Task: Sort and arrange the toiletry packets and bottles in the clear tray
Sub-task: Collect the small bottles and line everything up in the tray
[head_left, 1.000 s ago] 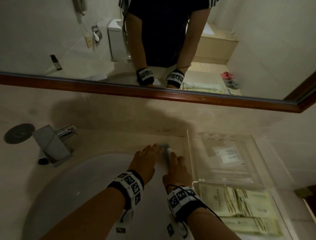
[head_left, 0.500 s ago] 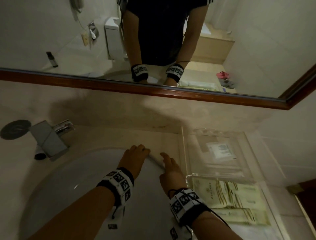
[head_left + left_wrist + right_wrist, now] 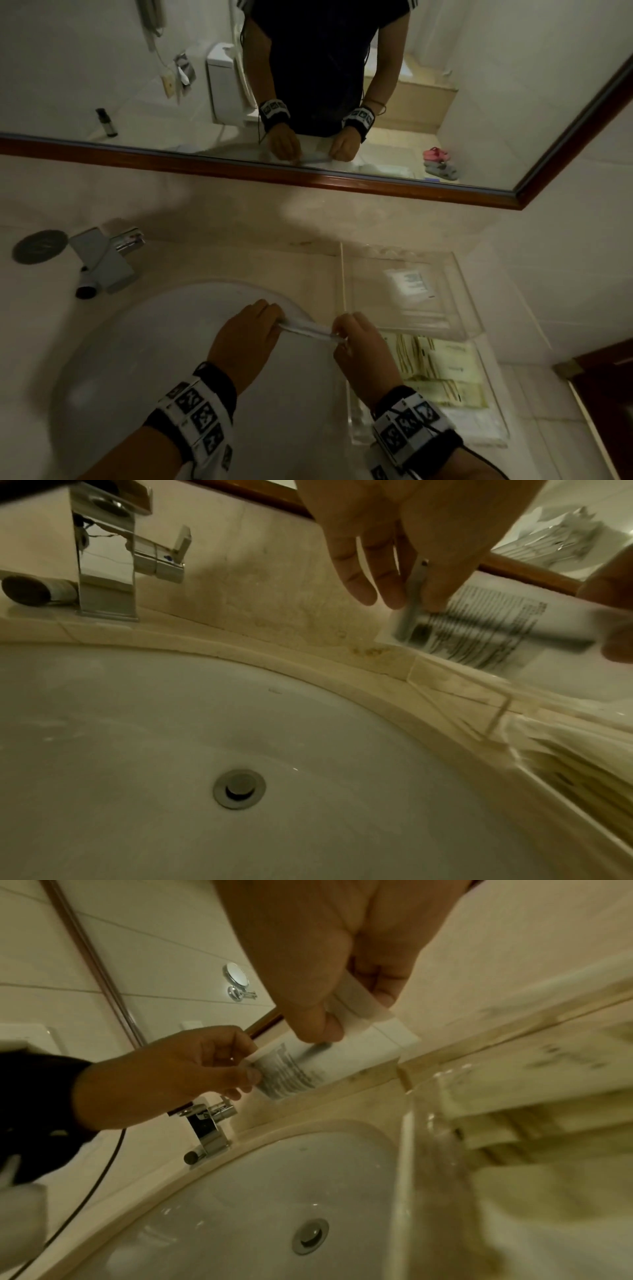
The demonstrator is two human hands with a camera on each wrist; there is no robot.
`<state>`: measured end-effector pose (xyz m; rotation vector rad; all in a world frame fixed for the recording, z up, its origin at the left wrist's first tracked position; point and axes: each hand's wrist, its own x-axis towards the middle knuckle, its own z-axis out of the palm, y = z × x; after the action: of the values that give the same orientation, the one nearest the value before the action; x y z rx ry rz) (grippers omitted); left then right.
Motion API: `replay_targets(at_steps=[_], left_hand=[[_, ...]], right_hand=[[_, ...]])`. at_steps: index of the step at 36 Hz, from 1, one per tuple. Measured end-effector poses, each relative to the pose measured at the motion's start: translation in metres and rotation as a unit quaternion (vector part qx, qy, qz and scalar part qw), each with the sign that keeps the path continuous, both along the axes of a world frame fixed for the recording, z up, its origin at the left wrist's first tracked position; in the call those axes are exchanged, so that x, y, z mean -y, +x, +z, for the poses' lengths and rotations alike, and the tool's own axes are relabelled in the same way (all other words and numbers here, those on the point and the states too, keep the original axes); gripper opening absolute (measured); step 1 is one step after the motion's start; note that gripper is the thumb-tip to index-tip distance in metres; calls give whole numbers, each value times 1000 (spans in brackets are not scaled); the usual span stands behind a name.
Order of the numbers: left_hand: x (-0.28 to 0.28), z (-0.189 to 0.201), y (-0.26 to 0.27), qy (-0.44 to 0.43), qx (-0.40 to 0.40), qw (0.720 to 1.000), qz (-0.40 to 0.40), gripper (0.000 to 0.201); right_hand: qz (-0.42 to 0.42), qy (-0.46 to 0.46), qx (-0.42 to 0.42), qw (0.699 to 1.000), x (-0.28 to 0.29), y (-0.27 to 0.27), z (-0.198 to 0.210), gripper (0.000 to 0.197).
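A flat white packet (image 3: 308, 330) with printed text hangs edge-on above the sink basin, held at both ends. My left hand (image 3: 275, 320) pinches its left end and my right hand (image 3: 339, 334) pinches its right end. In the left wrist view the packet (image 3: 479, 626) is blurred, with the left hand's fingers (image 3: 394, 593) on its corner. In the right wrist view the right thumb (image 3: 322, 1026) presses on the packet (image 3: 308, 1066). The clear tray (image 3: 342, 281) stands just right of the hands. It holds a white sachet (image 3: 411, 284) at the back and pale yellow packets (image 3: 442, 370) at the front.
The white sink basin (image 3: 154, 359) lies under both hands, with its drain (image 3: 238, 788) in the middle. A chrome faucet (image 3: 106, 260) stands at the back left, a small dark cylinder (image 3: 85, 289) beside it and a dark round disc (image 3: 39, 245) further left. A wood-framed mirror (image 3: 308, 178) runs behind.
Both hands have drawn back from the counter beside the tray. The white packet has come up with them and is now stretched between the two hands over the basin.
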<state>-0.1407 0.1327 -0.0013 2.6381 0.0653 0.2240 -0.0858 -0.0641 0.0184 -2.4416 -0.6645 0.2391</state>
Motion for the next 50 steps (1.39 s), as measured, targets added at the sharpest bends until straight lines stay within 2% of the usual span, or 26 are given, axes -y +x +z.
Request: replay_targets(at_steps=[4,7,10,16,19,22,25,27,29,30,35,37,39,46,50], left_hand=[[32,6,-8,14,-12,1000,-12,24],[59,11,-10,50,19,998,-36,19],[85,5,-10,47,49,996,-64,9],[123,-8,-8,40,12,996,-75,9],[135,-17,-7,7,-62,996,-59,17],[142,-16,-9,17,-83,992,-91,13],[145,-23,-15,16,-140,984,-110,22],[147,-25,-16,26,-125,986,-104,23],[145,-25,-14,25,-87,992,-84,4],[145,-25,-13,23,-85,991,-103,12],[141,-37,-16,86,-62,983,-149,17],[142,-33,-17,105,-76,980,-151,18],[142,-31,-18,134,-51,979,-145,19],[143,-27,-15,179,-54,971,-148,25],[143,-14,-5,139,-66,981,-119,26]], right_hand=[[-5,-23,46,999,35,-4,8,16],[-22,-37,67,997,63,-6,7,19],[-38,-51,85,994,90,-6,3,22],[-32,-85,106,990,126,-7,-13,31],[-23,-113,106,988,138,-7,-23,33],[-7,-141,94,986,145,-8,-31,37],[-11,-144,66,987,152,-10,-39,34],[-23,-147,38,988,152,-11,-41,21],[-27,-155,6,988,151,-11,-41,8],[-29,-152,-7,988,150,-10,-41,7],[-39,-124,-51,990,149,-9,-39,14],[-36,-120,-65,990,150,-9,-38,19],[-32,-119,-77,989,150,-10,-36,22],[-36,-130,-76,988,150,-7,-32,18],[-49,-129,-28,990,151,-1,-25,17]])
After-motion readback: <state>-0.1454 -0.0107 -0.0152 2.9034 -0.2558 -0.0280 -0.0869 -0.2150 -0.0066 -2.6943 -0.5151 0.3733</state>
